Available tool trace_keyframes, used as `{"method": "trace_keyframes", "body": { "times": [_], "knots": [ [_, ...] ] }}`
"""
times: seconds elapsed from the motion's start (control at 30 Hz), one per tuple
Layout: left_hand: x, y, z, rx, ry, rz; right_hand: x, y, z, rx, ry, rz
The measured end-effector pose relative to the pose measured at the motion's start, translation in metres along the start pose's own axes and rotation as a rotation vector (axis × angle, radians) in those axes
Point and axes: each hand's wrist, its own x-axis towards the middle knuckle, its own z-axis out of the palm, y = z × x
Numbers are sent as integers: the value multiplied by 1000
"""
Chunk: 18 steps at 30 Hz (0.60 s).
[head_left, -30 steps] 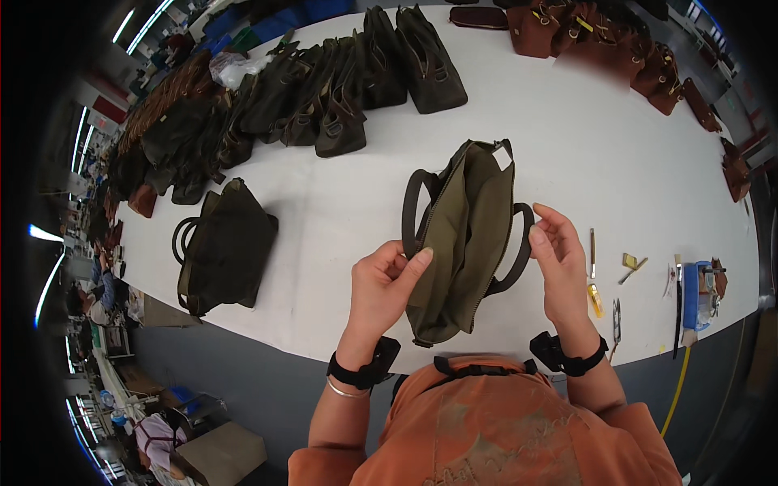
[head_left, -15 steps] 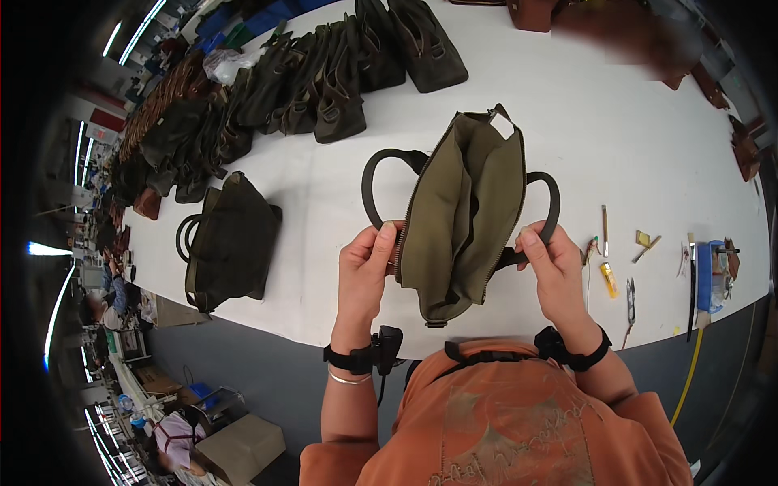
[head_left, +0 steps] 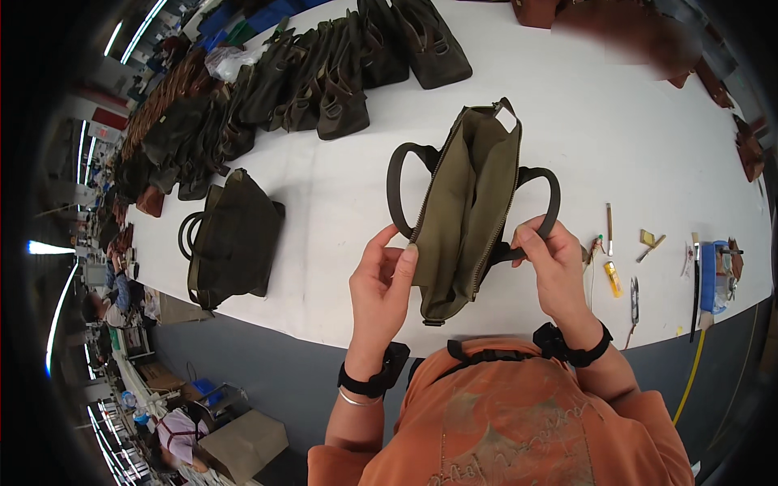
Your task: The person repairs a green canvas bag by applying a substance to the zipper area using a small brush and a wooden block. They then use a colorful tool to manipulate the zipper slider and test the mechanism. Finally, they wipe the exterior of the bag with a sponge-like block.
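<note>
An open olive-green handbag [head_left: 454, 219] with dark handles stands at the middle of the table, its mouth towards me. The zip teeth run along both rims, and the green lining with a divider shows inside. My left hand [head_left: 381, 296] is at the left rim, thumb against the zip edge and fingers bent by the foot of the left handle [head_left: 395, 186]. With thumb and fingers closed, my right hand [head_left: 555, 271] pinches the lower end of the right handle [head_left: 553, 198]. The bag's underside is hidden.
Another dark handbag [head_left: 235, 239] stands to the left. Several dark bags [head_left: 344, 105] line the far left, brown ones [head_left: 535, 12] the far right. On the right lie a brush [head_left: 609, 227], a yellow lighter-like item [head_left: 612, 279], snips [head_left: 634, 300] and a blue tray [head_left: 713, 279].
The left rim and its handle have swung to the right, narrowing the bag's mouth. My left hand has shifted right and slightly down; my right hand keeps its pinch.
</note>
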Motion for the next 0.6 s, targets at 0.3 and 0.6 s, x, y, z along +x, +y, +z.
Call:
{"method": "trace_keyframes", "body": {
  "times": [0.3, 0.6],
  "knots": [
    [8, -13, -16, -193, 84, -114, -9, 18, -29, 103, 49, 30],
    [6, -12, -15, -228, 72, -48, -12, 32, -42, 100, 102, 80]
  ]
}}
